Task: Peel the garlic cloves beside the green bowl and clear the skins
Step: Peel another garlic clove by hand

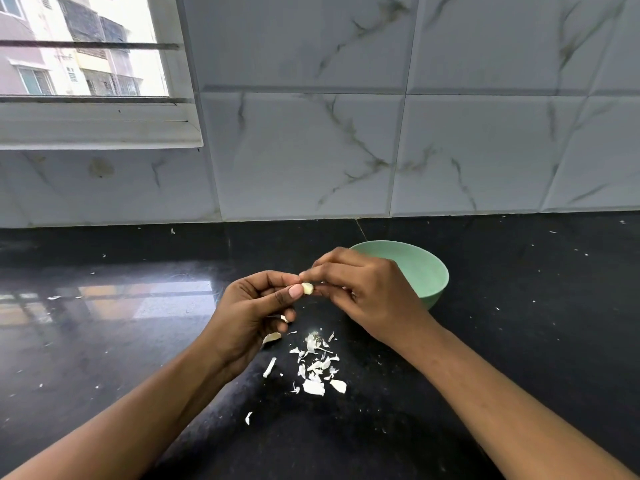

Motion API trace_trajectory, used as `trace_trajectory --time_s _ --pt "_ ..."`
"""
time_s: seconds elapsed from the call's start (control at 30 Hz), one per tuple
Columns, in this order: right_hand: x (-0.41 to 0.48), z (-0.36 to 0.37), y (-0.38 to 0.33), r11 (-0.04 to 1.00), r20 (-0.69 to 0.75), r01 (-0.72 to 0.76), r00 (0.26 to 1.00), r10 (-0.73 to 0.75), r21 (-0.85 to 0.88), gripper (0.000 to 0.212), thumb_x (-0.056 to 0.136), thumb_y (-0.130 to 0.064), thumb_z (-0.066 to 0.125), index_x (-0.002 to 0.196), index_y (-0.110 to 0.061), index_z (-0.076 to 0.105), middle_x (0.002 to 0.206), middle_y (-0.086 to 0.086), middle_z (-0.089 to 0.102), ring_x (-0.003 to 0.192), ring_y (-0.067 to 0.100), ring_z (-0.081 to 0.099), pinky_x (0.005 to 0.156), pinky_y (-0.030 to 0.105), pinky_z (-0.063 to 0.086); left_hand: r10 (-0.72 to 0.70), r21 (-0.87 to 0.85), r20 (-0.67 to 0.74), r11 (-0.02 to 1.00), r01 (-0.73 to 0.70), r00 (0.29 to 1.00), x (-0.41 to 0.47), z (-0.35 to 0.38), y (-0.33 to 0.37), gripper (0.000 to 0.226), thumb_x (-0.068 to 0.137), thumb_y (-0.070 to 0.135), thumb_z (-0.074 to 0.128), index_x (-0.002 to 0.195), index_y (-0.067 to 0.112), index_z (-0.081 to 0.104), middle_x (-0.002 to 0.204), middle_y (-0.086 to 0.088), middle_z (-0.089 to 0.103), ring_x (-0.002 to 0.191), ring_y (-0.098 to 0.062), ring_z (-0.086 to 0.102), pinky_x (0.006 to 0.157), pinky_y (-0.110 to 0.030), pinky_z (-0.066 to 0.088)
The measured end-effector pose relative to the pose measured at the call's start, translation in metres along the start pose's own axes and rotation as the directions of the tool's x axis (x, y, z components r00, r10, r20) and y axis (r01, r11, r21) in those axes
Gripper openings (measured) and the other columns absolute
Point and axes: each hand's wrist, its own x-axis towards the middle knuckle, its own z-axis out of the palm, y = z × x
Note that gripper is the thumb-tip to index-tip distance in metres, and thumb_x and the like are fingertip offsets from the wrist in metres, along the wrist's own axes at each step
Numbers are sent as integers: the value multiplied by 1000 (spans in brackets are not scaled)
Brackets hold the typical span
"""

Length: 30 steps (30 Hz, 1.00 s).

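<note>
Now both hands pinch one garlic clove (307, 288) above the worktop (138, 341), left hand (249, 313) steadying, right hand (367, 289) picking skin, beside the green bowl (426, 271); a slippery clove could squirt free; loose skins (317, 368) may scatter.

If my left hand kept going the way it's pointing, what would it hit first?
The right hand, whose fingertips hold the far side of the garlic clove that the left hand pinches. The green bowl lies beyond, though depth is unclear.

One green bowl (427, 275), one garlic clove (307, 288)
</note>
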Motion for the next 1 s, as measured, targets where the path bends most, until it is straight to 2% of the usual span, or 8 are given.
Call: trace_trajectory --time_s 0.1,0.23,0.3,0.47,0.6,0.8,0.9,1.0 --pt "0 0 2 999 -27 -5 1000 6 41 21 85 -28 58 95 -18 73 92 -7 66 74 6 62 59 31 53 -19 -9 15 1000 20 1000 0 1 -1 54 30 42 95 72 14 75 65 -3 65 44 -7 54 39 -15 43" --pt "0 -1 1 998 17 18 1000 -19 63 28 87 -25 56 112 -23 68 105 -8 63 80 7 64 65 29 55 -37 -38 34 999 39 999 0 0 -1 53 29 41 96 69 14 74 60 -3 62 43 -7 54 37 -15 43" --pt "0 0 2 997 26 29 999 -31 74 24 88 -23 57 108 -20 70 102 -6 65 81 8 64 66 29 54 -60 -51 56 997 63 997 0 -1 -1 53 29 40 96 68 13 74 60 -2 63 43 -6 54 37 -14 44" --pt "0 2 1 981 -45 -77 995 86 180 23 81 -32 63 91 -14 74 87 -6 69 77 4 63 65 16 49 -55 -40 83 997 58 995 -1 1 -2 54 33 41 96 73 12 75 63 -4 66 46 -8 58 41 -16 48" --pt "-1 5 1 947 -51 -212 972 230 240 13 75 -24 77 85 -17 75 78 -9 69 70 6 63 62 19 50 37 33 17 999 -37 999 -2 1 -3 52 37 43 93 75 12 75 67 -7 69 50 -11 60 45 -18 50" --pt "-2 13 -8 682 73 -468 849 523 562 11 72 -20 80 72 -25 71 66 5 71 57 17 67 53 23 53 154 121 -46 982 -148 987 -4 2 -4 39 51 44 88 75 16 76 69 -8 70 53 -13 63 50 -22 52" --pt "-1 16 -12 498 191 -549 778 599 671 8 74 -16 78 73 -18 70 63 1 68 54 14 63 49 24 52 192 168 -101 970 -174 976 -6 5 -5 7 68 21 74 71 15 74 66 -7 69 51 -14 60 49 -24 52" --pt "-2 16 -16 382 294 -614 721 627 691 8 78 -15 73 79 -9 69 60 -3 64 51 11 59 49 25 52 260 264 -124 939 -221 958 -6 7 -5 9 69 17 69 75 10 71 62 -6 67 50 -16 59 50 -27 53"
